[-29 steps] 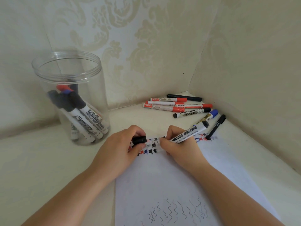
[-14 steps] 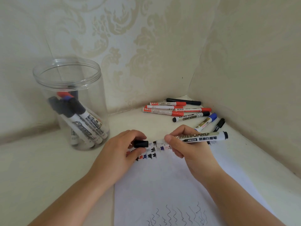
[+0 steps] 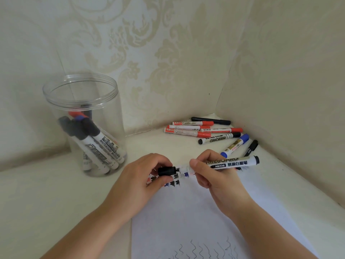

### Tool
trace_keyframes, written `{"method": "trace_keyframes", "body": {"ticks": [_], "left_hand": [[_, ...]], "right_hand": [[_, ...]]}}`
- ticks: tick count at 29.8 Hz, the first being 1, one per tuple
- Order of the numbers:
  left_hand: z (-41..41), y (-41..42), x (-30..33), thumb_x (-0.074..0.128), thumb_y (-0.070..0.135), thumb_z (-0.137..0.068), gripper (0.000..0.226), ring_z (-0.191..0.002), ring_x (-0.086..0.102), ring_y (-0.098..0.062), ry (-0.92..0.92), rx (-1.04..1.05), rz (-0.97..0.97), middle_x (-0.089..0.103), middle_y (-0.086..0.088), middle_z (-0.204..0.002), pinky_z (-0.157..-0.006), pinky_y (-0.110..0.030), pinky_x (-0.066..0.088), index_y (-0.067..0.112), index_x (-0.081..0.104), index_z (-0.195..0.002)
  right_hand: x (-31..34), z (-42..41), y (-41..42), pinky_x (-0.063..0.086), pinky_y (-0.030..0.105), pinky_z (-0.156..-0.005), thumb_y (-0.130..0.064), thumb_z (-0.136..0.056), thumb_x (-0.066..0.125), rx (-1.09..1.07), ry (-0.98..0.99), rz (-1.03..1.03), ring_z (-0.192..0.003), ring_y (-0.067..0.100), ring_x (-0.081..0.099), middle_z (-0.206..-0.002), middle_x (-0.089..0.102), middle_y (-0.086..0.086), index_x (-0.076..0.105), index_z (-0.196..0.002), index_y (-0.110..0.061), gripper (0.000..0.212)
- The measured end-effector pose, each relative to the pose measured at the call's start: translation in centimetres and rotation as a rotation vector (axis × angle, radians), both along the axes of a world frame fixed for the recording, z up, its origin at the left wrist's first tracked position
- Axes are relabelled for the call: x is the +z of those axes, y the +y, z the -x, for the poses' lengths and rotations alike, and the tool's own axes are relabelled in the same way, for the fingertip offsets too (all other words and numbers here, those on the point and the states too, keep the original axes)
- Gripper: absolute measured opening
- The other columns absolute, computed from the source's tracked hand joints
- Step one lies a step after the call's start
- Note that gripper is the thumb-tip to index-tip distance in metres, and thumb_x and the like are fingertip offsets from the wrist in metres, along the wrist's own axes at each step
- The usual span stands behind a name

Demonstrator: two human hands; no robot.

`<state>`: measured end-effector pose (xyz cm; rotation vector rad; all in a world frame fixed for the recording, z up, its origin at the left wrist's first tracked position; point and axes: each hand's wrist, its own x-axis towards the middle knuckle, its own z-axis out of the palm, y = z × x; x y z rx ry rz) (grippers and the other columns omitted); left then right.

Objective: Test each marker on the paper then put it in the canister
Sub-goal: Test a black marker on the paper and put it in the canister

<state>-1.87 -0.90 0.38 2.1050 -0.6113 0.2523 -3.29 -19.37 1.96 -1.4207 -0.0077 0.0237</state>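
My right hand [image 3: 214,176] grips the black whiteboard marker [image 3: 231,162] level above the paper [image 3: 196,217]; my left hand [image 3: 141,182] pinches its black cap [image 3: 166,171] at the tip. The canister [image 3: 82,101] stands left on the worktop [image 3: 46,199].

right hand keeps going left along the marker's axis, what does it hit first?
The black cap pinched in the left hand, in line with the tip of the white whiteboard marker that the right hand grips. The gap looks small; depth is unclear.
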Motion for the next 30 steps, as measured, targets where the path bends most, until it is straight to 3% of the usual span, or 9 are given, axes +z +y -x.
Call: {"method": "trace_keyframes", "body": {"ticks": [3, 6, 9, 11, 14, 17, 20, 25, 30], "left_hand": [[0.1, 0.0, -0.1, 0.059, 0.045, -0.072, 0.022, -0.081, 0.059, -0.003, -0.031, -0.035, -0.005, 0.060, 0.018, -0.095, -0.069, -0.017, 0.045, 0.035, 0.053, -0.091], [0.0, 0.1, 0.0, 0.053, 0.045, -0.075, 0.020, -0.077, 0.060, -0.001, -0.053, -0.050, -0.002, 0.059, 0.018, -0.094, -0.065, -0.013, 0.044, 0.035, 0.053, -0.092], [0.0, 0.3, 0.2, 0.049, 0.046, -0.078, 0.018, -0.076, 0.058, 0.002, -0.067, -0.056, -0.024, 0.059, 0.018, -0.093, -0.063, -0.009, 0.042, 0.036, 0.051, -0.093], [0.0, 0.3, 0.1, 0.046, 0.049, -0.078, 0.020, -0.075, 0.058, 0.002, -0.041, -0.062, -0.034, 0.059, 0.020, -0.094, -0.062, -0.007, 0.040, 0.037, 0.048, -0.095], [0.0, 0.2, -0.2, 0.048, 0.049, -0.080, 0.020, -0.073, 0.058, 0.003, -0.013, -0.069, -0.070, 0.061, 0.023, -0.088, -0.061, -0.008, 0.039, 0.040, 0.048, -0.097], [-0.1, 0.2, -0.6, 0.041, 0.054, -0.082, 0.024, -0.069, 0.051, 0.006, -0.038, -0.102, -0.136, 0.057, 0.028, -0.075, -0.060, -0.009, 0.035, 0.038, 0.050, -0.096], [0.0, 0.1, -0.8, 0.034, 0.054, -0.085, 0.027, -0.069, 0.049, 0.005, -0.076, -0.121, -0.161, 0.056, 0.025, -0.078, -0.060, -0.014, 0.038, 0.035, 0.049, -0.097], [0.5, 0.0, -0.7, 0.020, 0.058, -0.088, 0.041, -0.063, 0.050, -0.007, -0.158, -0.061, -0.214, 0.058, 0.011, -0.072, -0.054, -0.031, 0.044, 0.028, 0.047, -0.094], [1.1, -0.3, -0.1, 0.018, 0.053, -0.091, 0.037, -0.058, 0.045, -0.012, -0.246, -0.040, -0.236, 0.052, 0.010, -0.064, -0.047, -0.016, 0.031, 0.025, 0.042, -0.086]], "right_hand": [[-0.1, 0.1, 0.4, 0.030, 0.016, -0.041, -0.012, -0.067, 0.071, 0.046, 0.008, 0.010, -0.039, 0.006, 0.037, -0.044, 0.048, -0.005, 0.058, -0.067, -0.009, 0.013], [-0.1, 0.3, 0.5, 0.033, 0.017, -0.040, -0.008, -0.065, 0.079, 0.082, 0.045, -0.033, -0.040, 0.007, 0.041, -0.047, 0.052, -0.003, 0.061, -0.075, -0.005, 0.021], [0.1, 0.4, 0.2, 0.044, 0.020, -0.046, -0.019, -0.075, 0.072, 0.126, 0.066, -0.089, -0.049, 0.014, 0.054, -0.059, 0.064, 0.009, 0.069, -0.077, -0.007, 0.012], [0.1, 0.4, -0.1, 0.048, 0.023, -0.050, -0.029, -0.078, 0.058, 0.147, 0.095, -0.157, -0.054, 0.017, 0.059, -0.066, 0.067, 0.016, 0.073, -0.079, -0.007, 0.026], [0.2, 0.4, -0.2, 0.048, 0.024, -0.048, -0.028, -0.078, 0.053, 0.123, 0.076, -0.189, -0.051, 0.019, 0.059, -0.066, 0.067, 0.019, 0.073, -0.078, -0.007, 0.029], [0.3, 0.4, -0.1, 0.041, 0.022, -0.043, -0.023, -0.077, 0.056, 0.065, 0.053, -0.113, -0.044, 0.016, 0.049, -0.057, 0.062, 0.014, 0.060, -0.074, -0.006, 0.017], [0.3, 0.4, 0.0, 0.035, 0.019, -0.042, -0.023, -0.077, 0.059, 0.047, 0.024, -0.068, -0.041, 0.012, 0.041, -0.049, 0.053, 0.005, 0.052, -0.069, -0.008, 0.018], [0.3, 0.8, 0.6, 0.040, 0.021, -0.043, -0.020, -0.080, 0.067, 0.067, 0.057, -0.146, -0.043, 0.014, 0.046, -0.054, 0.059, 0.009, 0.052, -0.067, -0.008, 0.023], [0.5, 1.5, 1.3, 0.043, 0.022, -0.044, -0.020, -0.082, 0.065, 0.080, 0.058, -0.240, -0.042, 0.015, 0.049, -0.055, 0.061, 0.012, 0.054, -0.063, -0.011, 0.023]]}}
